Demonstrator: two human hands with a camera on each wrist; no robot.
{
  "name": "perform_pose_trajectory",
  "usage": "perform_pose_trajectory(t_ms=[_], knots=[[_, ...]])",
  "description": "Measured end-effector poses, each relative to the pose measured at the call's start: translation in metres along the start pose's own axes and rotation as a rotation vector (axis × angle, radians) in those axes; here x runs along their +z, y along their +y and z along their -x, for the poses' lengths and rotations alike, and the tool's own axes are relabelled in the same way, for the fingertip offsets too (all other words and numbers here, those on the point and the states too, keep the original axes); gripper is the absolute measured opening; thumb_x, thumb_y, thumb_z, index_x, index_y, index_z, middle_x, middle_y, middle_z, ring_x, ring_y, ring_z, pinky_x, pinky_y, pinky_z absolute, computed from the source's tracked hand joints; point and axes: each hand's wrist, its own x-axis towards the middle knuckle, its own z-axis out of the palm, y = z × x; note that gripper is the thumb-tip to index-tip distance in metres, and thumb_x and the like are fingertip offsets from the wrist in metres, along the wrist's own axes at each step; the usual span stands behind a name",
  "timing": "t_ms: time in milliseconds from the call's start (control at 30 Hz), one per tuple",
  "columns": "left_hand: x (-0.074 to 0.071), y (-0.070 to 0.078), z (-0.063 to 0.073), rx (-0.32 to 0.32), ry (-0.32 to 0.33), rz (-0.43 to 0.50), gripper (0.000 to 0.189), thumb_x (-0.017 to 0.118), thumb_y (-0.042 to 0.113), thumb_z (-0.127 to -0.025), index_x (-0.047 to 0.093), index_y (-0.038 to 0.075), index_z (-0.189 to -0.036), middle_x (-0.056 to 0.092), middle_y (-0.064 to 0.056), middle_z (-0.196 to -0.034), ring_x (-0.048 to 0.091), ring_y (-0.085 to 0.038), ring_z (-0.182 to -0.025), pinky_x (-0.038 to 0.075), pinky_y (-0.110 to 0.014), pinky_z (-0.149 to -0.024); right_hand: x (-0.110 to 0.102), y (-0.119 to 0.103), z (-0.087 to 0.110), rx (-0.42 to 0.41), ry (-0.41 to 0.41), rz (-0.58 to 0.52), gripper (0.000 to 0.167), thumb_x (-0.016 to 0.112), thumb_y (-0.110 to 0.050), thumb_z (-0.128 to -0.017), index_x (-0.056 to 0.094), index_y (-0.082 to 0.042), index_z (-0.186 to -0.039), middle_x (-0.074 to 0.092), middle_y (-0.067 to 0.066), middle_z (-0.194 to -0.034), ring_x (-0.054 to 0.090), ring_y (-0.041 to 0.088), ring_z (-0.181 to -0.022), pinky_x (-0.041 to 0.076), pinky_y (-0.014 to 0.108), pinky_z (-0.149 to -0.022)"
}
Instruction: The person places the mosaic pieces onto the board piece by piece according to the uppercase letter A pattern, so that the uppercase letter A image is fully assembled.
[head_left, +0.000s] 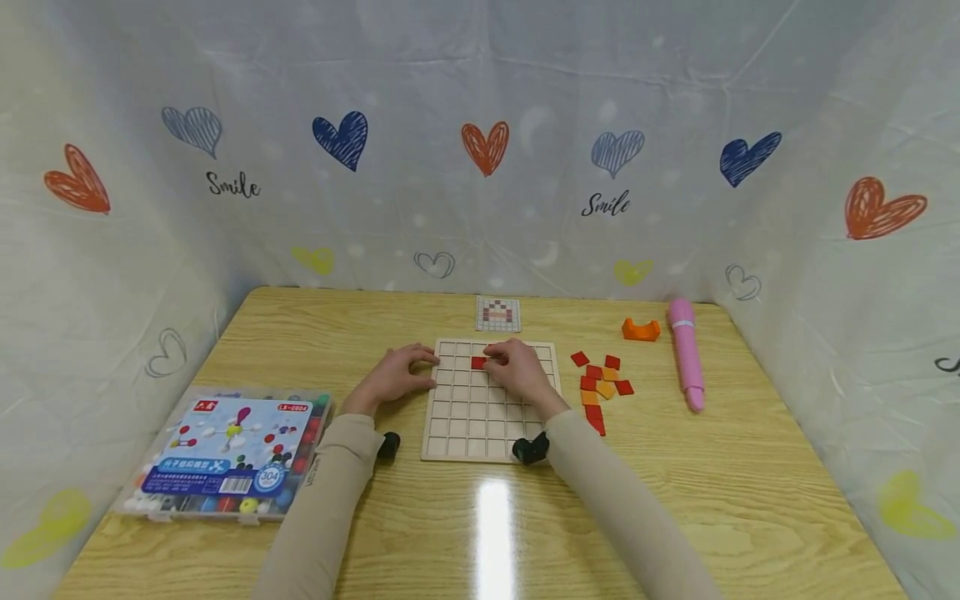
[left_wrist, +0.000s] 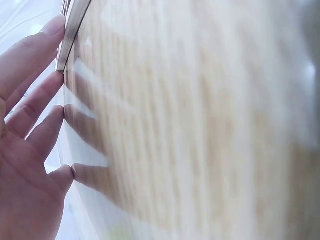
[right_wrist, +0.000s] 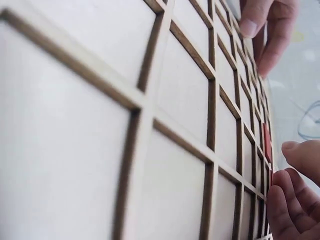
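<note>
My left hand (head_left: 405, 372) rests at the left edge of a wooden grid board (head_left: 459, 429), fingers spread and loosely bent. In the left wrist view the fingertips of this hand (left_wrist: 37, 125) touch the table and the board's side. Over the upper grid my right hand (head_left: 517, 371) has its thumb and fingers curled down close to the board. A flat red square tile (head_left: 478, 363) lies in a cell just left of these fingertips. More red shows at the fingertips of the right hand (right_wrist: 295, 185); I cannot tell whether they pinch a tile.
Loose red tiles (head_left: 588, 383) and orange tiles (head_left: 606, 389) lie right of the board. A pattern card (head_left: 498, 327) is behind it. An orange stand (head_left: 641, 330) and a pink stick (head_left: 687, 354) lie farther right. A clear-lidded molecule-model box (head_left: 225, 450) sits front left.
</note>
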Motion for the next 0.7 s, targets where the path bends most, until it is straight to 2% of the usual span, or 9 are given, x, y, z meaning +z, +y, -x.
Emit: perform_pose_trajectory(t_ms=[333,433,700], knots=[[-0.001,0.001,-0.001,-0.007,-0.004,-0.013,0.039,0.072,0.017,-0.090,0.064,0.004,-0.126,0.048,-0.018,-0.144,0.024,-0.037,-0.145,-0.003,-0.061,-0.117,-0.033,0.019,0.048,0.090,0.072,-0.135,0.035,0.068,-0.022,-0.093,0.066,-0.007,-0.126,0.064,0.009,-0.115,0.062,0.024,-0.100,0.054,0.041,-0.087],[-0.001,0.002,-0.001,-0.003,-0.001,-0.011,0.039,0.072,0.017,-0.090,0.064,0.003,-0.126,0.048,-0.018,-0.144,0.025,-0.038,-0.144,-0.003,-0.061,-0.117,-0.042,0.024,0.064,0.104,0.103,-0.136,0.036,0.069,-0.022,-0.093,0.066,-0.007,-0.125,0.063,0.010,-0.115,0.062,0.024,-0.100,0.054,0.042,-0.089],[0.000,0.002,-0.002,-0.011,-0.009,-0.004,0.040,0.072,0.018,-0.090,0.064,0.004,-0.126,0.047,-0.018,-0.145,0.025,-0.037,-0.144,-0.002,-0.059,-0.118,-0.065,0.036,0.099,0.079,0.166,-0.092,0.033,0.070,-0.020,-0.092,0.068,-0.007,-0.122,0.065,0.009,-0.115,0.061,0.021,-0.101,0.055,0.040,-0.090]])
